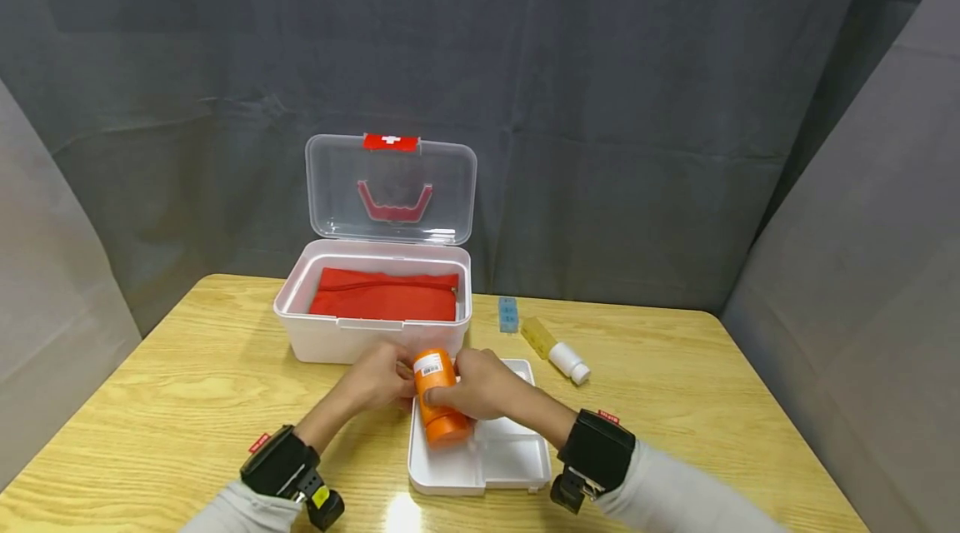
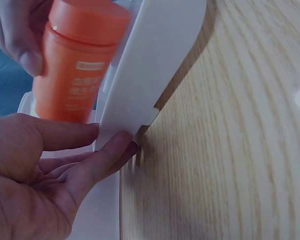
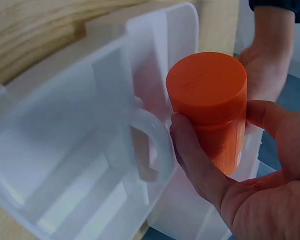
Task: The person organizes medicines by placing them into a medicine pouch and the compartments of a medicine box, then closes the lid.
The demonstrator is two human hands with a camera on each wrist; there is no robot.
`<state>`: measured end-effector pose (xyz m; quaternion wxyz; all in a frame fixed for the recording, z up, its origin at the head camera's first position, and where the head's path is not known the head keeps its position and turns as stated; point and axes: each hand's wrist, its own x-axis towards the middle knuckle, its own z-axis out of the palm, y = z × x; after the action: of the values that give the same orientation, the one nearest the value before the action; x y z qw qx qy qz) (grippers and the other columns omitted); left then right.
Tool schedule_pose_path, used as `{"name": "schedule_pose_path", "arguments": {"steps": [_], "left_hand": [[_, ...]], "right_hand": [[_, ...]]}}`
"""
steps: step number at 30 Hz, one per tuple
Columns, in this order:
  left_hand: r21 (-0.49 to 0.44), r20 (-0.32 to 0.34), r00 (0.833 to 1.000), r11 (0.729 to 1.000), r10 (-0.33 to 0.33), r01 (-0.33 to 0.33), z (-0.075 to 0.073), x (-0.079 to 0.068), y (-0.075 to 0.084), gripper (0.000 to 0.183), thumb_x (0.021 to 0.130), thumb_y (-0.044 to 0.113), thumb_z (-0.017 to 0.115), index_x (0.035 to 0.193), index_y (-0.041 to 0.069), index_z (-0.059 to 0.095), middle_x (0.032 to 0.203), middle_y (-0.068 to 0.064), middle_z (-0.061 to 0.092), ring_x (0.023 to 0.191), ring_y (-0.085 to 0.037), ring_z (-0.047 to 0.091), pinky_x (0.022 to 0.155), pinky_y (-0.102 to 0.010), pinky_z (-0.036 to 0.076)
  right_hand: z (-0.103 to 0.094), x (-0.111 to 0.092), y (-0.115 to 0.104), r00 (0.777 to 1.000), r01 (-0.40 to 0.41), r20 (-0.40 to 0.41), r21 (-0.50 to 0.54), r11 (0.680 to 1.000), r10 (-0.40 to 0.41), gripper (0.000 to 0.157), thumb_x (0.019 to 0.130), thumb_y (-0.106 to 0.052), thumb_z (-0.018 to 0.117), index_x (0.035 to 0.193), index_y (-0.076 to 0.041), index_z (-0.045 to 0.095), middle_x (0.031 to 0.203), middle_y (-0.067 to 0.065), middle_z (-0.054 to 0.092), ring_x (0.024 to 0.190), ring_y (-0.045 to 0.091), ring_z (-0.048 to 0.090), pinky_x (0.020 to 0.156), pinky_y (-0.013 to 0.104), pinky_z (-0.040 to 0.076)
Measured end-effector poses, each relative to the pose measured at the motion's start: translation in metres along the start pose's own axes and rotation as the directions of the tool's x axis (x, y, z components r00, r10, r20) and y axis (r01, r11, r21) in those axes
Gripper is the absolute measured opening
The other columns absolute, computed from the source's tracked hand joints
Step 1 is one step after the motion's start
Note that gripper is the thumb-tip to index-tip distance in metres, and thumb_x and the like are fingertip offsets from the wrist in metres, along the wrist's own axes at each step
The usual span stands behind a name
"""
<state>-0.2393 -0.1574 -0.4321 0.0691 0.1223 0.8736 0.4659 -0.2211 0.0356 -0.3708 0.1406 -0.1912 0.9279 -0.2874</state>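
My right hand (image 1: 483, 383) grips an orange bottle (image 1: 447, 431) round its body, with the thumb on one side. The bottle leans over the left part of a white divided tray (image 1: 517, 462), its orange cap (image 3: 206, 82) toward me and a white barcode label near its far end. At the tray's far left edge is my left hand (image 1: 378, 379). In the left wrist view its thumb and fingers pinch the rim of the tray (image 2: 155, 55). The right wrist view shows the tray's inner ridges and a curved white handle (image 3: 157, 142) in its middle.
Behind the tray stands a white box (image 1: 322, 341) with its clear lid (image 1: 450, 183) raised. A red zippered pouch (image 1: 382, 297) lies inside. To the right are a blue pill organizer (image 1: 507, 315), a yellow translucent item (image 1: 537, 336) and a small white bottle (image 1: 566, 360) on its side.
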Motion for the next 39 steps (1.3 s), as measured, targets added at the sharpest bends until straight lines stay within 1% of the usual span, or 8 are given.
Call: {"name": "schedule_pose_path", "arguments": {"steps": [3,7,11,19,25,30,34,39], "left_hand": [[0.012,-0.012,1.0,1.0,-0.008,0.008,0.0,0.001,0.0,0.02,0.074,-0.01,0.069,0.094,-0.01,0.069,0.079,-0.013,0.072,0.065,-0.02,0.068,0.059,-0.033,0.061],[-0.013,-0.008,1.0,1.0,-0.029,0.029,0.001,0.001,0.001,0.023,0.074,-0.011,0.067,0.097,-0.012,0.069,0.081,-0.015,0.072,0.066,-0.022,0.069,0.06,-0.035,0.062],[-0.011,-0.004,1.0,1.0,-0.026,0.026,0.0,0.0,0.0,0.024,0.074,-0.012,0.066,0.097,-0.012,0.069,0.081,-0.015,0.072,0.065,-0.022,0.069,0.059,-0.035,0.061],[-0.046,0.015,0.999,0.998,-0.036,0.036,0.0,0.0,0.001,0.027,0.073,-0.014,0.064,0.1,-0.015,0.067,0.086,-0.02,0.074,0.071,-0.026,0.073,0.062,-0.038,0.062],[-0.062,0.015,0.999,0.997,-0.041,0.041,-0.001,-0.001,0.002,0.028,0.072,-0.015,0.063,0.099,-0.015,0.068,0.086,-0.021,0.074,0.072,-0.027,0.073,0.062,-0.039,0.062],[-0.051,0.01,0.998,0.997,-0.054,0.055,0.0,-0.002,0.003,0.027,0.074,-0.014,0.066,0.101,-0.015,0.068,0.088,-0.021,0.074,0.073,-0.028,0.073,0.062,-0.039,0.063],[-0.061,0.022,0.998,0.997,-0.053,0.054,0.0,-0.002,0.002,0.024,0.076,-0.013,0.066,0.1,-0.014,0.068,0.086,-0.021,0.074,0.07,-0.029,0.074,0.062,-0.04,0.063],[-0.105,0.041,0.997,0.992,-0.059,0.063,0.0,-0.001,0.002,0.022,0.079,-0.012,0.068,0.101,-0.015,0.068,0.088,-0.023,0.074,0.071,-0.03,0.075,0.063,-0.041,0.063]], "right_hand": [[0.005,-0.001,0.0,1.0,0.0,-0.004,0.013,1.0,0.0,0.032,0.081,-0.034,0.076,0.09,-0.006,0.063,0.07,0.001,0.063,0.061,0.016,0.058,0.051,0.026,0.045],[0.008,-0.002,-0.001,1.0,0.008,-0.014,0.031,0.999,-0.007,0.039,0.081,-0.032,0.077,0.103,-0.004,0.06,0.078,0.002,0.065,0.066,0.017,0.06,0.055,0.029,0.049],[0.01,-0.002,-0.001,1.0,0.002,-0.021,0.045,0.999,-0.001,0.048,0.08,-0.032,0.078,0.111,-0.003,0.056,0.085,0.004,0.064,0.072,0.018,0.06,0.059,0.03,0.049],[0.017,-0.001,0.003,1.0,0.009,-0.016,0.076,0.997,-0.008,0.054,0.079,-0.027,0.081,0.111,0.0,0.047,0.085,0.008,0.061,0.07,0.019,0.059,0.059,0.029,0.05],[0.017,-0.001,0.003,1.0,0.019,-0.026,0.063,0.998,-0.018,0.054,0.077,-0.028,0.082,0.11,0.0,0.048,0.087,0.008,0.062,0.074,0.02,0.059,0.064,0.031,0.05],[0.016,0.0,0.003,0.998,0.04,-0.045,0.05,0.998,-0.038,0.054,0.077,-0.028,0.083,0.109,-0.001,0.05,0.09,0.006,0.061,0.078,0.019,0.058,0.069,0.031,0.051],[0.016,0.0,0.002,0.997,0.053,-0.062,0.018,0.998,-0.052,0.054,0.075,-0.027,0.086,0.106,0.0,0.052,0.09,0.006,0.058,0.079,0.019,0.056,0.069,0.031,0.05],[0.017,0.001,0.002,0.996,0.046,-0.075,-0.02,0.999,-0.047,0.053,0.071,-0.027,0.088,0.101,0.003,0.056,0.091,0.009,0.054,0.079,0.02,0.052,0.068,0.032,0.048]]}}
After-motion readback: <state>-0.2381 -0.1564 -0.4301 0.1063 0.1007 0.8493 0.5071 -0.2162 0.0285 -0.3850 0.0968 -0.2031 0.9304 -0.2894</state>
